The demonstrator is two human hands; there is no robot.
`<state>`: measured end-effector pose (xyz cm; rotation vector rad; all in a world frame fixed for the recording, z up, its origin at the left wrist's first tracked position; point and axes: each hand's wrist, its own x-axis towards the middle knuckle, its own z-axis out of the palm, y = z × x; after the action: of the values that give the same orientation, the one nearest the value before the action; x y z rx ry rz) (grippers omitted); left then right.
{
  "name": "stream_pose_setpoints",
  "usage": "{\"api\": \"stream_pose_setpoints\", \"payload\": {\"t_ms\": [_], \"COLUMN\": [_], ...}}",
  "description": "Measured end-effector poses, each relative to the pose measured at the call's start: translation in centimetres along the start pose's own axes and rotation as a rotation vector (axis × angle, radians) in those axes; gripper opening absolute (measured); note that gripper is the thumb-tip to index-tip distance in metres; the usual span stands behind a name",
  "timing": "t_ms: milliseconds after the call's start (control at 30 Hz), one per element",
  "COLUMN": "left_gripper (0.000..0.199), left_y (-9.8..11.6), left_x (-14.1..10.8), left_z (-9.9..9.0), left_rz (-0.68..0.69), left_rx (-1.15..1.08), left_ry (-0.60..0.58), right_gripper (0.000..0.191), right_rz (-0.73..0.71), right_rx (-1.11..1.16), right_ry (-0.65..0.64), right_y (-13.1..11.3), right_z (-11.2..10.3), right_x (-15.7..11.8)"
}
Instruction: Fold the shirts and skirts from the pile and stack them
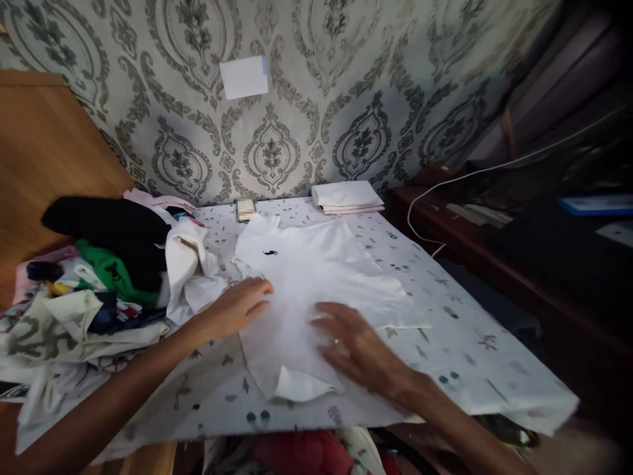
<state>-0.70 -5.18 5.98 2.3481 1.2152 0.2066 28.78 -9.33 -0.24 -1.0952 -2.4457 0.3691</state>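
A white T-shirt (316,264) with a small dark logo lies spread on the table, its lower edge curled up at the front. My left hand (242,303) is at the shirt's left side, thumb and fingers apart, holding nothing. Over the lower right part of the shirt is my right hand (353,343), slightly blurred, with its fingers spread and a ring on one of them. Whether either hand touches the cloth, I cannot tell.
A heap of mixed clothes (113,290) fills the table's left side. Folded white cloth (346,196) lies at the back right, and a small box (245,210) stands near the wall. A white cable (475,173) hangs over the dark furniture (494,264) on the right.
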Motion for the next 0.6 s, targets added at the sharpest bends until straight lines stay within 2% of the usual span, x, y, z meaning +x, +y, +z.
{"api": "stream_pose_setpoints", "payload": {"t_ms": [67,133,233,333,400,467,533,600], "left_gripper": [0.018,0.015,0.015,0.016,0.018,0.017,0.021,0.034], "left_y": [-2.5,-4.5,-6.3,-6.6,-6.3,-6.0,-5.9,-6.2], "left_x": [1.2,1.5,0.8,0.4,1.0,2.2,3.7,5.2], "left_z": [-0.3,-0.4,-0.9,-1.9,-2.3,-2.2,-1.4,-0.1], "left_rz": [-0.026,-0.055,-0.074,-0.059,-0.066,-0.066,-0.012,0.057], "left_rx": [0.254,0.425,0.487,0.438,0.411,0.388,0.335,0.271], "left_ry": [0.070,0.010,-0.053,-0.066,-0.052,0.031,0.148,0.199], "right_gripper": [0.036,0.035,0.035,0.026,0.029,0.032,0.032,0.036], "right_rz": [-0.153,-0.243,-0.336,-0.336,-0.267,-0.172,-0.067,0.081], "right_rx": [0.096,0.155,0.185,0.202,0.251,0.295,0.241,0.049], "right_ry": [-0.105,-0.178,-0.240,-0.256,-0.262,-0.235,-0.154,-0.048], "right_y": [-3.5,-5.9,-7.9,-8.8,-8.8,-7.9,-5.6,-2.1], "right_z": [1.7,3.1,4.1,3.4,2.4,1.3,0.2,-0.6], "right_x": [2.1,3.5,4.1,3.6,3.5,4.0,4.7,5.1]}}
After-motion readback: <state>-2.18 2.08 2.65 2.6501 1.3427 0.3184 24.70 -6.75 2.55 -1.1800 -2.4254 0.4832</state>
